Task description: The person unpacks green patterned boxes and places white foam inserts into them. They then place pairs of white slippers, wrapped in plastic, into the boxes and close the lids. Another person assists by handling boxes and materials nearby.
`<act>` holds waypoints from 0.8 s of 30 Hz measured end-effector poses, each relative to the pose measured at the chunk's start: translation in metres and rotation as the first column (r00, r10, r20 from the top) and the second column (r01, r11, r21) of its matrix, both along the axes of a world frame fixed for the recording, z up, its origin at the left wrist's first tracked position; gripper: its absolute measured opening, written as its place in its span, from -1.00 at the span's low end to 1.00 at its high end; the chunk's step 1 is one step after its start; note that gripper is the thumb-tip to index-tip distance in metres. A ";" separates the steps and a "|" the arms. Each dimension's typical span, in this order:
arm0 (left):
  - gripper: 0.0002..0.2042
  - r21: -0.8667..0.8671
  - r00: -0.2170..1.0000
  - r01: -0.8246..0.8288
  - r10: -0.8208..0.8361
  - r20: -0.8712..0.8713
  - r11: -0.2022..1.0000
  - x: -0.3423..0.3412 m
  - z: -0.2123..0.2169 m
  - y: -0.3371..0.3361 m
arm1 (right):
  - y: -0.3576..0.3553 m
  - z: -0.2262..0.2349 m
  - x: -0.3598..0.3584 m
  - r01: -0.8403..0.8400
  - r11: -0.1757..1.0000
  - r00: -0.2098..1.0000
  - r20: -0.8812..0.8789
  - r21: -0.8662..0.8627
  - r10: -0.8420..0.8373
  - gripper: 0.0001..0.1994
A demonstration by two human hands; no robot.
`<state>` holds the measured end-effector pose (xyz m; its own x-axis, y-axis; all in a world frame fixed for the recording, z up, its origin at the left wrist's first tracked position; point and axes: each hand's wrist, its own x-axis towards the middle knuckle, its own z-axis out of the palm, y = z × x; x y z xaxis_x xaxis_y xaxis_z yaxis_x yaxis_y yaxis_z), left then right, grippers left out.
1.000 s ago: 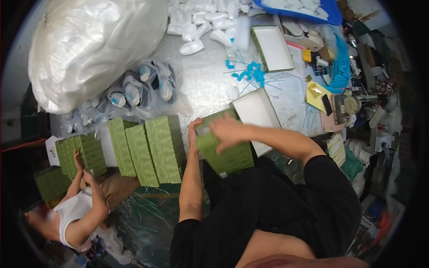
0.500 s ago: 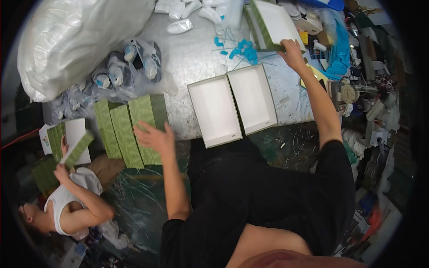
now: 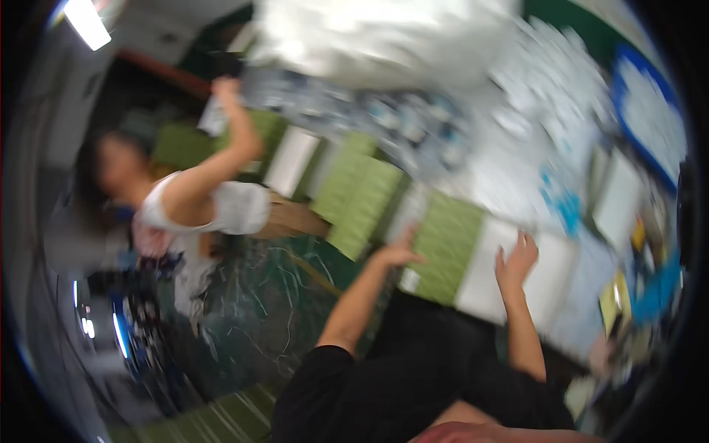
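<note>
The picture is smeared by motion. In front of me on the bench lies a green patterned box part (image 3: 443,247), with a small white label at its near left corner. Close to its left edge is my left hand (image 3: 399,251), fingers apart; whether they touch the edge I cannot tell. Adjoining the green part on its right is a white box part (image 3: 550,269). Over its left portion hovers or rests my right hand (image 3: 518,264), open, with fingers spread and nothing visible in it.
Green boxes (image 3: 358,193) stand to the left. Beyond them lie bagged shoes (image 3: 399,122) and a large white plastic bag (image 3: 384,33). A co-worker (image 3: 196,203) in a white top stands at left. Blue pieces (image 3: 563,203) and a blue-rimmed tray (image 3: 650,111) are at right.
The view has swung left. My right hand has let go of the box at the far right and come in front of me. Green now shows where the left white tray was.
</note>
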<state>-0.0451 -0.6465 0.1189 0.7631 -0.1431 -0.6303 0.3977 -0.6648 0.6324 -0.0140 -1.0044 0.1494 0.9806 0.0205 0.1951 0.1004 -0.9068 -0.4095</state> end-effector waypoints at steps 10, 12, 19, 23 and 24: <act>-0.23 -0.553 0.954 0.005 0.161 0.251 0.833 0.072 -0.056 -0.008 | 0.134 -0.024 0.136 -0.356 0.934 0.593 -0.767 0.023 0.245 0.08; -0.38 -0.703 0.952 -0.097 0.271 0.140 0.705 0.111 -0.061 -0.020 | 0.136 0.004 0.129 -0.353 0.934 0.614 -0.741 0.048 0.270 0.05; -0.32 -0.252 0.859 -0.012 0.138 0.492 0.968 0.120 -0.077 -0.060 | 0.152 0.211 0.020 -0.524 0.850 0.555 -0.734 0.057 0.391 -0.23; -0.35 -0.127 0.948 -0.018 0.058 0.312 0.992 0.144 -0.014 -0.046 | 0.093 0.373 0.001 -0.625 0.759 0.641 -0.435 0.181 0.632 -0.17; -0.36 -0.038 0.876 -0.034 0.048 0.481 0.999 0.132 -0.023 -0.043 | 0.079 0.407 0.014 -0.595 0.784 0.711 -0.337 0.178 0.617 -0.20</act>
